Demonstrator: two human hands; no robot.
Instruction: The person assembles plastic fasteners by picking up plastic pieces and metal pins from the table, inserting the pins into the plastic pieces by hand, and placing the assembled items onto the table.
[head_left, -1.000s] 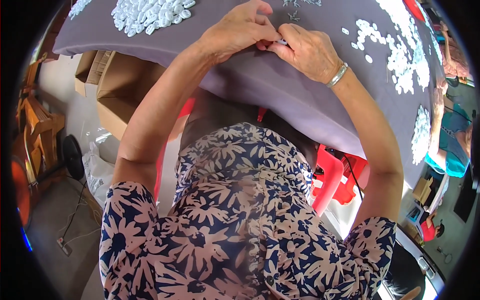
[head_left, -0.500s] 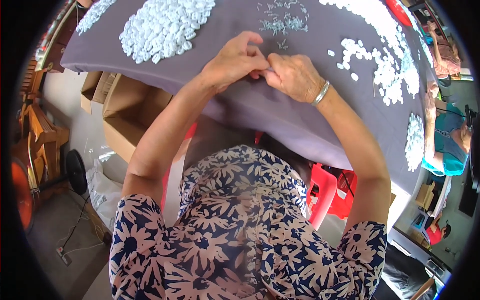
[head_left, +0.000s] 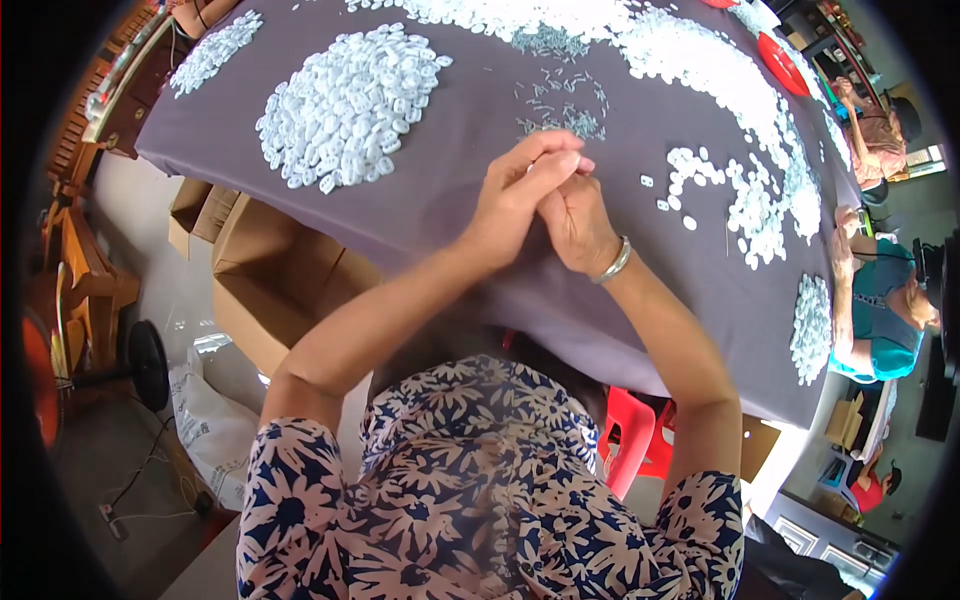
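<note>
Above the purple-grey tablecloth, my two hands are brought together. My left hand lies over the fingers of my right hand, which has a silver bangle at the wrist. Both are closed, and whatever is between the fingers is hidden. Just beyond the fingertips lie small thin grey pieces like screws or pins, loosely scattered. To the left is a large heap of small white oval plastic pieces with holes. On the right, flatter white pieces are spread in a loose patch.
A long band of white pieces runs across the far side, with a red dish beside it. A smaller heap lies at the right edge. Open cardboard boxes stand below left, a red chair below right. Other people sit around the table.
The view has shifted, so the table shows lower. My hands were pinching something small between them; now the left has folded over the right's fingers.
</note>
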